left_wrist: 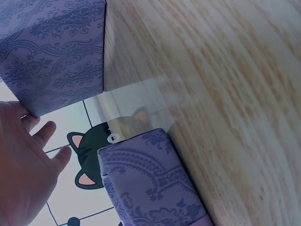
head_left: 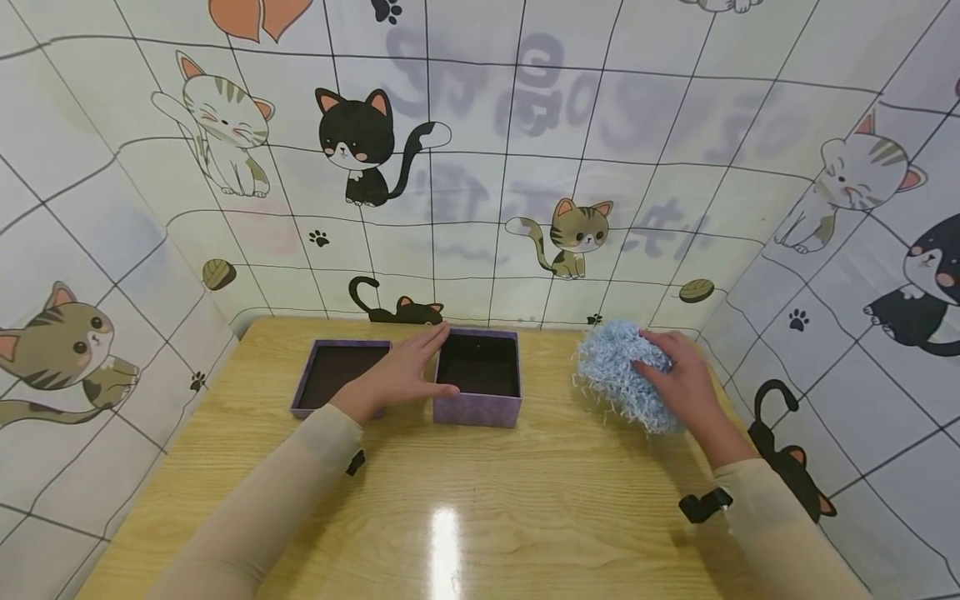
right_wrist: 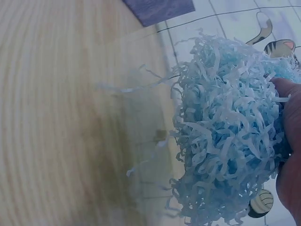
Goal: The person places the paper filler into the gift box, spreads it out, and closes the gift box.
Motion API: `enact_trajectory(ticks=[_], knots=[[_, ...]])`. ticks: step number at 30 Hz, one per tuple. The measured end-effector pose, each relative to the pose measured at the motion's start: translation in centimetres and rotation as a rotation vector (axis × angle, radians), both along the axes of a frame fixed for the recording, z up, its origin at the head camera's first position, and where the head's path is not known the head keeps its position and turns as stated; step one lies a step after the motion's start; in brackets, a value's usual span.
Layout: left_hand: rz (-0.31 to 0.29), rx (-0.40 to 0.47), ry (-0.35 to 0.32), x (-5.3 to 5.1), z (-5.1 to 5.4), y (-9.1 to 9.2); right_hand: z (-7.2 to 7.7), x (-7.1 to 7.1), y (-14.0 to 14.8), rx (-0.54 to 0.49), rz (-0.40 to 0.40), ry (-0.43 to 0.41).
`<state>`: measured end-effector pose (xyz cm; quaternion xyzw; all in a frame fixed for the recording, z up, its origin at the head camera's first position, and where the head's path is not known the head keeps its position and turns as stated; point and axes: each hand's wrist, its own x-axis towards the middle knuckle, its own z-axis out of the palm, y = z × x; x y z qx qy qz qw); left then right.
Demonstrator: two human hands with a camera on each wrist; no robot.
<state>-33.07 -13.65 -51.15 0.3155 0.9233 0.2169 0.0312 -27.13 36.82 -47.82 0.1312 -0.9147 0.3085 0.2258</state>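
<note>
A clump of light blue shredded paper (head_left: pixel 622 375) is gripped by my right hand (head_left: pixel 684 385) on the right side of the table. In the right wrist view, loose strands hang from the shredded paper (right_wrist: pixel 230 127), and most of that hand is cut off at the edge. My left hand (head_left: pixel 401 371) spreads along the left side of a purple patterned box (head_left: pixel 477 410), thumb at its front rim and fingertips near its back corner. The box is uncovered, with a dark interior. In the left wrist view, the fingers lie fairly straight beside the box (left_wrist: pixel 56 52).
A shallow purple box lid (head_left: pixel 341 371) lies with its dark inside up, left of the box and partly behind my left hand. The wooden table (head_left: pixel 480 492) ends at a cat-patterned wall covering (head_left: pixel 480 183) at the back and sides.
</note>
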Motion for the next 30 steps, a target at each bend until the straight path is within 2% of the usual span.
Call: enact_trajectory(ticks=[21,30], knots=[[0.001,0.021,-0.004,0.1,0.1,0.0,3.9,-0.8,-1.8,0.017,0.037,0.010],[0.000,0.026,-0.011,0.2,0.1,0.0,5.0,-1.6,-2.7,0.027,0.063,0.010]])
